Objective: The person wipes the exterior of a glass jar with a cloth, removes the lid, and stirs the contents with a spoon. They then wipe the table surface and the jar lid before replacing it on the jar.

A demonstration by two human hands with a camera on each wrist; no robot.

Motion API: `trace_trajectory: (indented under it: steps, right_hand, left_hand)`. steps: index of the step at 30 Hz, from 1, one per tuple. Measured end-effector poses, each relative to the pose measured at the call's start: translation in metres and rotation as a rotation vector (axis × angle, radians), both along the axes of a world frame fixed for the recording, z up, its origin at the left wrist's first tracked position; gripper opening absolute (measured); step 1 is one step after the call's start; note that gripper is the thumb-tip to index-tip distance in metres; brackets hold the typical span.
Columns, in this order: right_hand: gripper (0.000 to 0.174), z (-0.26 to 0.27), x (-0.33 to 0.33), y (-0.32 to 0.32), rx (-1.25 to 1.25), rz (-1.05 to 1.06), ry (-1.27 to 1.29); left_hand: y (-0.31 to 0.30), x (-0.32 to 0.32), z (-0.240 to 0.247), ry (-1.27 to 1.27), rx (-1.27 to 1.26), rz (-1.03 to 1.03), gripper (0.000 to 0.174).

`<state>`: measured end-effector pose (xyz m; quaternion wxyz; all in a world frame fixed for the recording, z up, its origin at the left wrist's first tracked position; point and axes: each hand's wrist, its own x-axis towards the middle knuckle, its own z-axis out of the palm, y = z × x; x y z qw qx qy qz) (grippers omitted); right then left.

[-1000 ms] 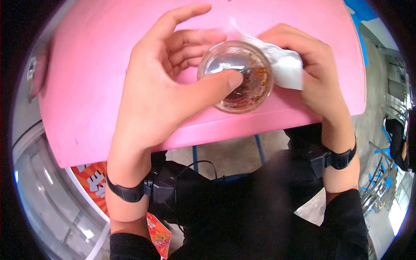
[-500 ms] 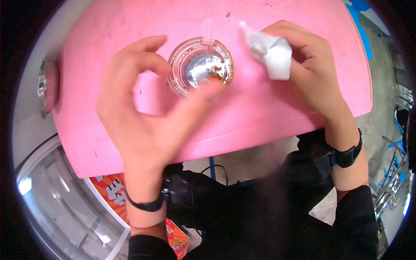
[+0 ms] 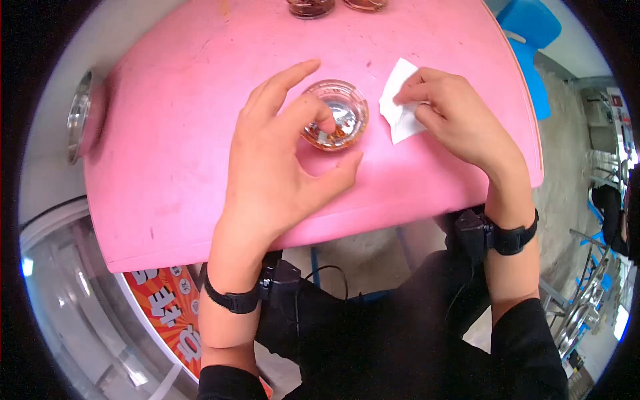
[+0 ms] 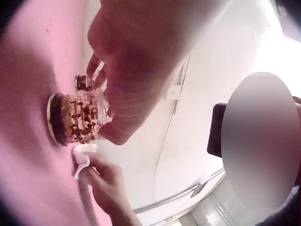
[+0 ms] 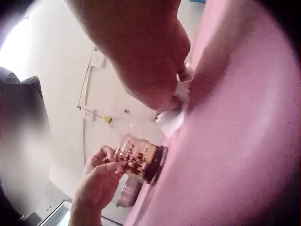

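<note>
A clear round jar (image 3: 349,107) with dark reddish bits inside stands on the pink table (image 3: 167,167). My left hand (image 3: 267,160) is over its left side, index finger bent across the top, thumb spread apart at the near side. Fingers of that hand (image 5: 96,181) meet the jar (image 5: 136,155) at its upper part in the right wrist view; whether they press on it I cannot tell. To the right of the jar, my right hand (image 3: 463,117) pinches a white tissue (image 3: 398,120) close to the tabletop, also visible in the left wrist view (image 4: 84,162).
Two more jars, one dark (image 3: 311,7) and one reddish (image 3: 365,4), stand at the far side. A metal bowl (image 3: 81,120) is beyond the table's left edge, a blue chair (image 3: 530,23) at the upper right. A person (image 3: 608,210) shows at the far right.
My left index finger has bent over the jar's top. The tissue, bunched before, hangs more spread out from my right hand. The far jars have come into view.
</note>
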<state>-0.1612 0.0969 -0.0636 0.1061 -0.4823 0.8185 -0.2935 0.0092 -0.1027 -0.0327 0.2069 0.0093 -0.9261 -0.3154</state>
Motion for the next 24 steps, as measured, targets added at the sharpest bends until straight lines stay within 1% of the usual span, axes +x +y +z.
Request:
trace_trajectory:
  steps: [1, 2, 3, 4, 6, 7, 11, 13, 14, 16, 17, 19, 20, 22, 23, 24]
  right_hand:
    - [0.016, 0.007, 0.000, -0.005, 0.002, 0.019, 0.011]
    - [0.016, 0.012, 0.001, -0.011, -0.002, -0.013, -0.017]
    - [0.016, 0.014, 0.002, -0.022, -0.015, -0.045, -0.048]
    - [0.016, 0.006, 0.001, -0.032, -0.039, -0.022, -0.044]
    - [0.016, -0.013, 0.007, -0.037, -0.083, -0.134, -0.078]
    - [0.015, -0.014, 0.005, -0.038, -0.082, -0.101, -0.094]
    - [0.014, -0.008, -0.002, -0.047, -0.086, -0.047, -0.158]
    - [0.017, -0.006, -0.004, -0.048, -0.132, -0.043, -0.167]
    - [0.017, -0.004, -0.006, -0.048, -0.130, -0.043, -0.164]
    - [0.016, 0.003, -0.008, -0.049, -0.277, -0.051, -0.176]
    - [0.016, 0.006, -0.002, -0.051, -0.279, -0.049, -0.181]
    - [0.017, 0.011, 0.013, -0.059, -0.366, -0.168, -0.443]
    - [0.017, 0.011, 0.015, -0.060, -0.374, -0.164, -0.446]
    - [0.019, 0.010, 0.018, -0.062, -0.315, -0.136, -0.382]
    - [0.019, 0.009, 0.016, -0.062, -0.332, -0.140, -0.378]
    - [0.019, 0.005, 0.014, -0.061, -0.335, -0.134, -0.378]
  left_hand:
    - [-0.005, 0.001, 0.003, -0.011, -0.021, 0.015, 0.028]
    - [-0.010, 0.001, 0.005, -0.024, -0.046, 0.033, 0.028]
    - [-0.016, -0.001, 0.007, -0.055, 0.035, 0.057, 0.030]
    - [-0.022, -0.005, 0.003, -0.050, 0.012, 0.080, 0.030]
    - [-0.027, -0.008, -0.007, -0.071, 0.054, 0.030, 0.030]
    - [-0.030, -0.010, -0.007, -0.075, 0.023, 0.031, 0.030]
    - [-0.036, -0.013, -0.014, -0.042, 0.089, 0.011, 0.031]
    - [-0.040, -0.012, -0.015, -0.036, 0.246, -0.013, 0.031]
    - [-0.043, -0.012, -0.015, -0.033, 0.248, -0.013, 0.031]
    - [-0.051, -0.010, -0.013, 0.051, 0.306, -0.084, 0.035]
    - [-0.053, -0.010, -0.016, 0.046, 0.305, -0.081, 0.035]
    - [-0.058, -0.009, -0.026, 0.166, 0.697, -0.123, 0.047]
    - [-0.058, -0.008, -0.025, 0.165, 0.688, -0.120, 0.047]
    - [-0.060, -0.004, -0.023, 0.081, 1.056, 0.050, 0.061]
    - [-0.069, -0.001, -0.036, 0.124, 1.253, 0.024, 0.066]
    - [-0.074, 0.000, -0.040, 0.128, 1.249, 0.027, 0.066]
